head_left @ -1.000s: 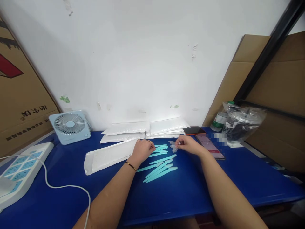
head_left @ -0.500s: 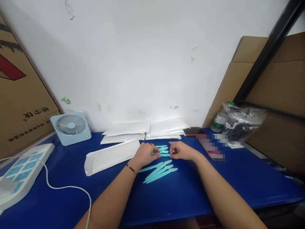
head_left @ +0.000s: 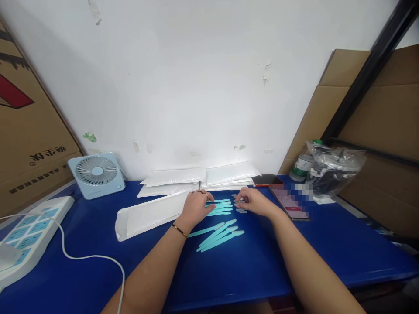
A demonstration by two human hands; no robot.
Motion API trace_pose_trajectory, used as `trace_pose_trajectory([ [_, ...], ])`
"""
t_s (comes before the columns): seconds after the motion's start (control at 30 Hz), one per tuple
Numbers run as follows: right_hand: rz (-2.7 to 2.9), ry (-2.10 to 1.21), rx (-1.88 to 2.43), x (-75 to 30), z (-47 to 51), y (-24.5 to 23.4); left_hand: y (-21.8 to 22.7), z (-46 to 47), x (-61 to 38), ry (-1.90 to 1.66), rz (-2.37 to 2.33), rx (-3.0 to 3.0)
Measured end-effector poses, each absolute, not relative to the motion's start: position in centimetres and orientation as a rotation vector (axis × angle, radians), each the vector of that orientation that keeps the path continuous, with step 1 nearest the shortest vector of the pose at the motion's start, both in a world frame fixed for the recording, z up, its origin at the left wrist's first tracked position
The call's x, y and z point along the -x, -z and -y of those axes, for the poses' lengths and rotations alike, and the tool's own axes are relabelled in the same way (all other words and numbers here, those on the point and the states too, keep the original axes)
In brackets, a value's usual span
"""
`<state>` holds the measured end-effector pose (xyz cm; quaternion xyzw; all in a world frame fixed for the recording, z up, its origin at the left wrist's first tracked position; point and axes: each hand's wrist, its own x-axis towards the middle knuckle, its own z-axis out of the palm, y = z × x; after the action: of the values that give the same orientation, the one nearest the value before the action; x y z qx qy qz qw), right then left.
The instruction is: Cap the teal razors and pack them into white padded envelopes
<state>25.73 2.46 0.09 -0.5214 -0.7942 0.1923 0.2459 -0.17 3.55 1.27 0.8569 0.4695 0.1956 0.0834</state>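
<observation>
Several slim turquoise plastic sticks (head_left: 218,234) lie fanned on the blue table (head_left: 248,266); a second bunch of sticks (head_left: 220,206) lies just beyond them. My left hand (head_left: 195,206) rests curled on the left ends of that far bunch, a ring on one finger and a thin bracelet at the wrist. My right hand (head_left: 252,201) hovers to the right of the bunch, fingers bent over a few small clear caps (head_left: 241,210) lying on the table. What its fingertips pinch, if anything, is hidden.
A white padded mailer (head_left: 149,213) lies left of my left hand, more mailers (head_left: 199,178) stacked by the wall. A small fan (head_left: 97,173) and power strip (head_left: 24,232) with cable sit left. Two phones (head_left: 288,200), a bottle (head_left: 301,165) and a plastic bag (head_left: 332,168) stand right.
My right hand came left toward the sticks, then drew back right to the clear caps. My left hand slid slightly right onto the far bunch and back.
</observation>
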Motion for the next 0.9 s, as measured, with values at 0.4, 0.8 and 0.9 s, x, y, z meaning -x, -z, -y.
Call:
trace_pose_trajectory([
  [0.4,2.308,-0.779,1.236,-21.7,-0.9,-0.8,-2.5,-1.3,0.6,-0.141,-1.274,-2.582],
  [0.8,1.885,-1.110,1.217,-24.0,-1.9,-0.8,-1.5,-3.1,-0.5,-0.407,-1.293,-2.666],
  [0.9,1.857,-1.152,1.197,-23.5,-1.7,-0.8,-1.4,-3.0,-0.8,-0.447,-1.252,-2.702],
])
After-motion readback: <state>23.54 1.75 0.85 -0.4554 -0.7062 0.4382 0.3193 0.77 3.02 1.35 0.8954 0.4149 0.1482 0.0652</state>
